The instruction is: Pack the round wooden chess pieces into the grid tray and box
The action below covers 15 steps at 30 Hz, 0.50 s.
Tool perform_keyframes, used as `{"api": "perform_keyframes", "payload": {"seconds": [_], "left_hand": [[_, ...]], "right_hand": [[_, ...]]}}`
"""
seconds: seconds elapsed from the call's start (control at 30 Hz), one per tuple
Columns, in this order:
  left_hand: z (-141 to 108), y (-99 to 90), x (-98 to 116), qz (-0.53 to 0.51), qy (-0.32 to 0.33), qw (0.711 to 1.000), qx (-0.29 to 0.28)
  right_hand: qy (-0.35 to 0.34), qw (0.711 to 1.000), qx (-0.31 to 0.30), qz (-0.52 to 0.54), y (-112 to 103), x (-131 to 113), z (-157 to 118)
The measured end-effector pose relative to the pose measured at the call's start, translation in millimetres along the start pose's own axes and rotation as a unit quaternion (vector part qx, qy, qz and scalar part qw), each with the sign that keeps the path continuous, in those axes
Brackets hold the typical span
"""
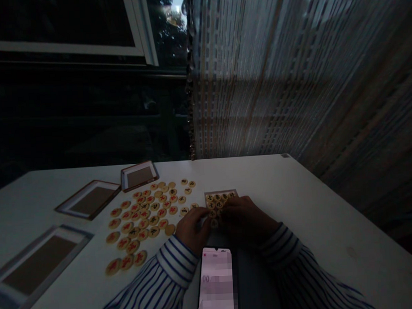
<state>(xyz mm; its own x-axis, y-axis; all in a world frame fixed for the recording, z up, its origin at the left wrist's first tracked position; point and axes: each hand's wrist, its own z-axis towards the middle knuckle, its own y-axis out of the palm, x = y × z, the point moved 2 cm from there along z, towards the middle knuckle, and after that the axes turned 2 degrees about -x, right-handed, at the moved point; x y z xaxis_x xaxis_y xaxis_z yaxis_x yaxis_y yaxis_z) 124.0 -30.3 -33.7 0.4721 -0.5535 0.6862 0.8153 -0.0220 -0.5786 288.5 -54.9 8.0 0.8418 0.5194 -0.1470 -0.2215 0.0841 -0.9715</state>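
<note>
While both hands meet over a small tray (220, 191), the head view shows round wooden pieces (217, 197) with dark marks set in rows inside it, just ahead of and beneath the fingers. The left hand (193, 225) curls with thumb and fingertips at the tray's near left edge; the right hand (247, 214) bends over its right side, covering some of the contents. Whether either set of fingers grasps a piece, I cannot tell (the light is dim and the tips are partly hidden).

Left of the left fingers, loose discs (144, 214) spread across the white table (325, 222), most bearing red or dark characters, a few showing plain faces. Beyond these, further left of the fingers, lie three shallow containers: a far box (140, 176), a middle box (95, 201) whose corner is close to it, and a near box (43, 264), blurred, well apart from both hands. Each shows a brown floor inside a pale border. Below the fingers, between the striped sleeves (178, 260), a lit phone (215, 281) lies face up.
</note>
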Motion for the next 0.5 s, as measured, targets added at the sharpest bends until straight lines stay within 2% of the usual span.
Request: {"api": "perform_keyframes", "payload": {"seconds": [0.5], "left_hand": [[0.0,0.5,-0.8,-0.003,0.012,1.0,0.0]], "right_hand": [[0.016,1.0,-0.018,0.008,-1.5,-1.7,0.3]]}}
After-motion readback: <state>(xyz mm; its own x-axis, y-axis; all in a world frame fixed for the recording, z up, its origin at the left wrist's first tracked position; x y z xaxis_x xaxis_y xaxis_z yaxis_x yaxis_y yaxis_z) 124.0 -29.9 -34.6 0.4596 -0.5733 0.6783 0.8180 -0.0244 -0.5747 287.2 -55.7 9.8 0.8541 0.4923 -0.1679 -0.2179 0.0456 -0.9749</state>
